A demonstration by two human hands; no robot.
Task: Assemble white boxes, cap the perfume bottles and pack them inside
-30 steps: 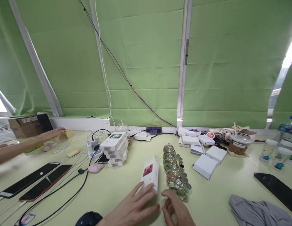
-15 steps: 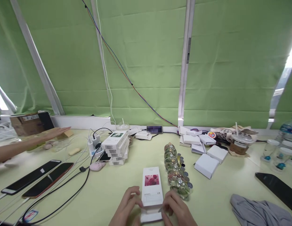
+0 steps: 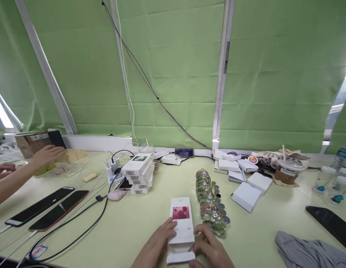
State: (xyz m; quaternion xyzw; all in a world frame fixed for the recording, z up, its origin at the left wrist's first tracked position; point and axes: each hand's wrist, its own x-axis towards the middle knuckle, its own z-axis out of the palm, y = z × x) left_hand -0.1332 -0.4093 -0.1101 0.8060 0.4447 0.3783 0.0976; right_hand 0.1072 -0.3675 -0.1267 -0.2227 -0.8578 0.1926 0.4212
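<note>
One white box (image 3: 180,223) with open end flap, held on the bench (image 3: 125,230) between left hand (image 3: 159,240) and right hand (image 3: 208,245) (grip clamped on its sides).

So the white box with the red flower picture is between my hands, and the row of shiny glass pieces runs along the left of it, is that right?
Not quite: the head view shows the row of shiny glass pieces to the right of the box. The white box with the red flower picture is indeed between your left hand and right hand.
</note>
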